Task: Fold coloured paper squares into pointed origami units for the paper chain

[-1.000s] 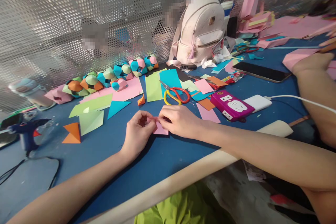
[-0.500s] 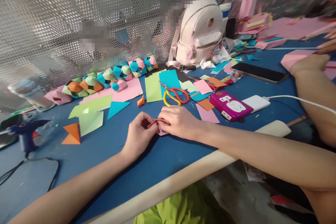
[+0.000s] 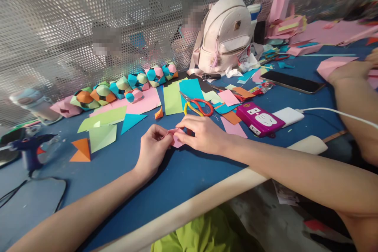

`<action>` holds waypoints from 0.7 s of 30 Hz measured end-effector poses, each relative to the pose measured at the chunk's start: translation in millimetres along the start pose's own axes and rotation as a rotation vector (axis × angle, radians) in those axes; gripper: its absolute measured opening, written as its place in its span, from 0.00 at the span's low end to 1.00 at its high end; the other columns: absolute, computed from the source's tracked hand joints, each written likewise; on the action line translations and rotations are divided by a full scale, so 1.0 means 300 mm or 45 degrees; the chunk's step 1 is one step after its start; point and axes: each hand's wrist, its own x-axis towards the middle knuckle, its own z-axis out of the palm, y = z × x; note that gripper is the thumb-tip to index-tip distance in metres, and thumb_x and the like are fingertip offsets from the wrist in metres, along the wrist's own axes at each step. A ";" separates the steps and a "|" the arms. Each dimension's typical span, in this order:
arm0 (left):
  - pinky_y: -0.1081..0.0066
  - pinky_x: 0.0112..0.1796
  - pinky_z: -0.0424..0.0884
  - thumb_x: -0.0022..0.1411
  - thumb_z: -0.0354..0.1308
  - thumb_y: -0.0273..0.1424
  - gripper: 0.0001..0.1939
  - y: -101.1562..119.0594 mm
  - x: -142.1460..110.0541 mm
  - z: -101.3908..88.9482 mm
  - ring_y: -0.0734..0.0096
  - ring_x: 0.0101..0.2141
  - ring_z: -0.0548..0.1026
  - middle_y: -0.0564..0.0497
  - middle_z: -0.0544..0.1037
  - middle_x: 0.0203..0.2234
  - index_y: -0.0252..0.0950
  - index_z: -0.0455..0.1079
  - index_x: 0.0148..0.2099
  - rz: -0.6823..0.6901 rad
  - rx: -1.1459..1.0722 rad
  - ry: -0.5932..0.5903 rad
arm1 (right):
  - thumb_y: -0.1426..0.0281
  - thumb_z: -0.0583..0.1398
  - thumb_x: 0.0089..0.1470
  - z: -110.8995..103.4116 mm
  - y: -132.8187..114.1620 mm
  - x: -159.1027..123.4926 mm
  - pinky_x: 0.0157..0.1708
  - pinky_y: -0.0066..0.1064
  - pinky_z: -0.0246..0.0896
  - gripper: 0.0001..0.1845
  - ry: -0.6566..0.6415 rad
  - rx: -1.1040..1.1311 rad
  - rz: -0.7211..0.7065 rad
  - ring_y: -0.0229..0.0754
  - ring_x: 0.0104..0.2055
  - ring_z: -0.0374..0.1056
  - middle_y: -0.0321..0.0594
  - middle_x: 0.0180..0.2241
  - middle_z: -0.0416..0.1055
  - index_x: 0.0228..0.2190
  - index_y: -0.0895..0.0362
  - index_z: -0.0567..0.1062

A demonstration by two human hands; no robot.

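Note:
A small piece of folded pink paper (image 3: pixel 178 139) is held between my two hands, just above the blue table. My left hand (image 3: pixel 153 145) pinches its left side with thumb and fingers. On its right side, the thumb and fingers of my right hand (image 3: pixel 203 134) grip the paper. Part of the paper is hidden behind my fingers. Just beyond my right hand lie scissors (image 3: pixel 198 106) with red and yellow handles. A small orange folded piece (image 3: pixel 158 113) and a blue paper triangle (image 3: pixel 131 122) lie beyond my left hand.
Folded paper balls (image 3: pixel 121 86) line the mesh wall. A glue gun (image 3: pixel 29 151) with a cord stands at left. At right are a purple power adapter (image 3: pixel 260 120), a phone (image 3: pixel 292 81) and another person's arm (image 3: pixel 351 102). A white backpack (image 3: pixel 226 35) stands behind.
The pink paper has turned so more of its flat face shows between my hands. My right hand's fingers have shifted and lifted slightly. The other person's hand at right has moved slightly.

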 end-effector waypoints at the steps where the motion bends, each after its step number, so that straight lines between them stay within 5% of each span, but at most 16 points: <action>1: 0.73 0.27 0.64 0.48 0.59 0.25 0.07 0.000 0.000 0.000 0.76 0.21 0.67 0.58 0.69 0.17 0.37 0.63 0.22 0.001 -0.007 0.002 | 0.71 0.55 0.60 -0.001 -0.001 0.001 0.31 0.29 0.59 0.11 -0.002 -0.014 0.007 0.38 0.29 0.66 0.42 0.28 0.72 0.28 0.60 0.74; 4: 0.73 0.28 0.64 0.48 0.59 0.25 0.07 0.000 0.000 0.001 0.75 0.22 0.68 0.58 0.70 0.18 0.37 0.63 0.23 -0.006 -0.030 -0.013 | 0.74 0.52 0.62 -0.006 -0.005 0.005 0.30 0.29 0.57 0.16 -0.031 -0.024 -0.005 0.37 0.27 0.64 0.40 0.24 0.70 0.24 0.59 0.71; 10: 0.72 0.30 0.68 0.49 0.61 0.28 0.10 -0.007 0.005 0.002 0.76 0.24 0.71 0.56 0.73 0.24 0.37 0.60 0.25 -0.029 -0.220 0.007 | 0.65 0.59 0.55 -0.003 -0.016 0.007 0.29 0.28 0.54 0.10 -0.113 -0.043 0.178 0.39 0.30 0.64 0.41 0.29 0.69 0.28 0.60 0.70; 13: 0.73 0.32 0.69 0.48 0.61 0.28 0.10 -0.012 0.006 0.003 0.76 0.27 0.72 0.56 0.74 0.27 0.36 0.61 0.27 -0.061 -0.283 0.019 | 0.71 0.59 0.53 0.014 -0.015 0.006 0.27 0.28 0.50 0.07 -0.153 -0.096 0.229 0.37 0.28 0.61 0.39 0.27 0.68 0.25 0.59 0.68; 17: 0.73 0.30 0.69 0.47 0.61 0.29 0.10 -0.003 0.001 0.009 0.75 0.25 0.73 0.57 0.74 0.26 0.36 0.64 0.34 -0.142 -0.305 -0.051 | 0.77 0.58 0.53 0.028 -0.008 0.007 0.28 0.27 0.52 0.05 -0.074 -0.002 0.186 0.36 0.27 0.61 0.37 0.25 0.67 0.26 0.58 0.69; 21: 0.75 0.25 0.65 0.47 0.60 0.29 0.07 0.017 -0.004 0.014 0.76 0.21 0.71 0.59 0.71 0.19 0.36 0.65 0.30 -0.201 -0.223 -0.115 | 0.76 0.56 0.55 0.024 -0.009 0.010 0.28 0.27 0.54 0.06 0.017 0.079 0.129 0.36 0.27 0.60 0.37 0.25 0.66 0.27 0.58 0.69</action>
